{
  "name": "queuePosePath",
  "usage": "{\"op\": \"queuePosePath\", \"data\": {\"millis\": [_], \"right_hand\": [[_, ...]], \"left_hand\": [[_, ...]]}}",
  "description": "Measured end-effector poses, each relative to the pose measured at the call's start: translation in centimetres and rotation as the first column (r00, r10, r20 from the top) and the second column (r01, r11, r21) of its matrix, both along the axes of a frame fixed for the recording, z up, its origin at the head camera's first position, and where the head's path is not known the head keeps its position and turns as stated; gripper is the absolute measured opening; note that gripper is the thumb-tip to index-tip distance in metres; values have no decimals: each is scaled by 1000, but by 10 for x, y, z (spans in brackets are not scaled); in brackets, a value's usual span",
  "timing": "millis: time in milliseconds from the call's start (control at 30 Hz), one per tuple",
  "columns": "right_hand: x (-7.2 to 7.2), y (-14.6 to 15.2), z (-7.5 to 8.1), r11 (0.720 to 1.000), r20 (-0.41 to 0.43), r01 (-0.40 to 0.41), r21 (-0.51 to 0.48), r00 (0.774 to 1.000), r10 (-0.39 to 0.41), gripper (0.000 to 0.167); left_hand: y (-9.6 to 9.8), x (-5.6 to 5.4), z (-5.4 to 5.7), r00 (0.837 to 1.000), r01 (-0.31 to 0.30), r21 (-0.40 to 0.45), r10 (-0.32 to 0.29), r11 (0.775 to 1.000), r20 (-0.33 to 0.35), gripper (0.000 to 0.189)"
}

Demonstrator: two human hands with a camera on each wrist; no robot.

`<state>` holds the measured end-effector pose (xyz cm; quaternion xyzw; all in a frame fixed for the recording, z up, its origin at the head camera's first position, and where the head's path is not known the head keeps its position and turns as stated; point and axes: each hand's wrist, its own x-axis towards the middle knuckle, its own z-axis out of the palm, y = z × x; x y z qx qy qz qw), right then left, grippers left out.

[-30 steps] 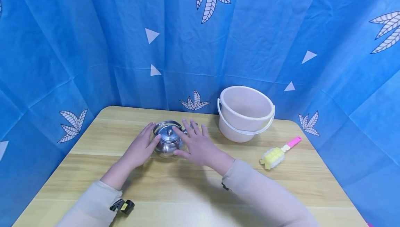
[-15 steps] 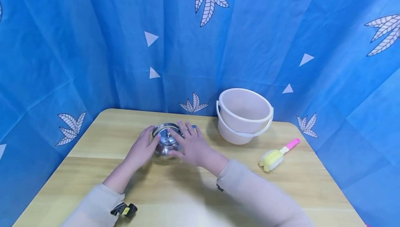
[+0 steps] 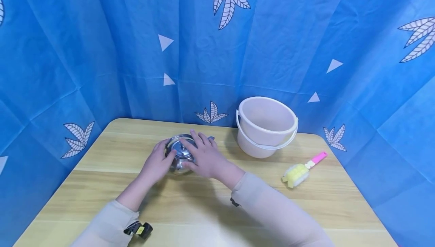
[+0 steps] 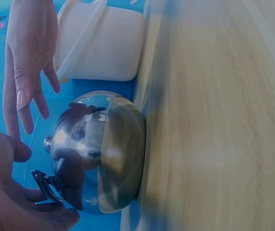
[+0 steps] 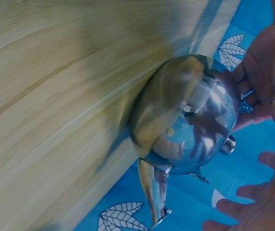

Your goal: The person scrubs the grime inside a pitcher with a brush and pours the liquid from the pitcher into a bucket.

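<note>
A shiny metal teapot (image 3: 178,164) with a lid and a small lid knob (image 5: 229,144) stands on the wooden table. Its spout (image 5: 155,190) points to the right, mostly behind my right hand in the head view. My left hand (image 3: 157,162) is at the teapot's left side, fingers lying along it and thumb toward the front. In the left wrist view, those fingertips are right at the metal handle (image 4: 45,185). My right hand (image 3: 206,159) hovers over the teapot's right side, fingers spread and overlapping the lid in the head view.
A white bucket (image 3: 255,149) with a hanging handle stands at the back right of the table (image 3: 190,220). Right of it lies a yellow-and-white sponge brush (image 3: 295,175) with a pink grip. A blue patterned curtain (image 3: 142,50) encloses the back and sides.
My right hand has shifted left, farther over the teapot. My left hand has edged slightly right against its side. The teapot, bucket and brush stay in place; the head view has tilted slightly.
</note>
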<state>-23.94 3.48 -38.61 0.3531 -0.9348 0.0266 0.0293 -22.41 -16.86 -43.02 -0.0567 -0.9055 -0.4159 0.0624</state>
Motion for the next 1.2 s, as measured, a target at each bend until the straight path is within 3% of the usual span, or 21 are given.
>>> {"op": "queuePosePath", "data": {"millis": [433, 1200], "right_hand": [[-1, -10, 7, 999, 44, -23, -48, 999, 25, 72], [-9, -21, 3, 998, 13, -27, -65, 1000, 28, 58]], "left_hand": [[3, -1, -2, 1000, -10, -9, 10, 1000, 3, 62], [3, -2, -7, 1000, -15, -33, 14, 999, -20, 61]]}}
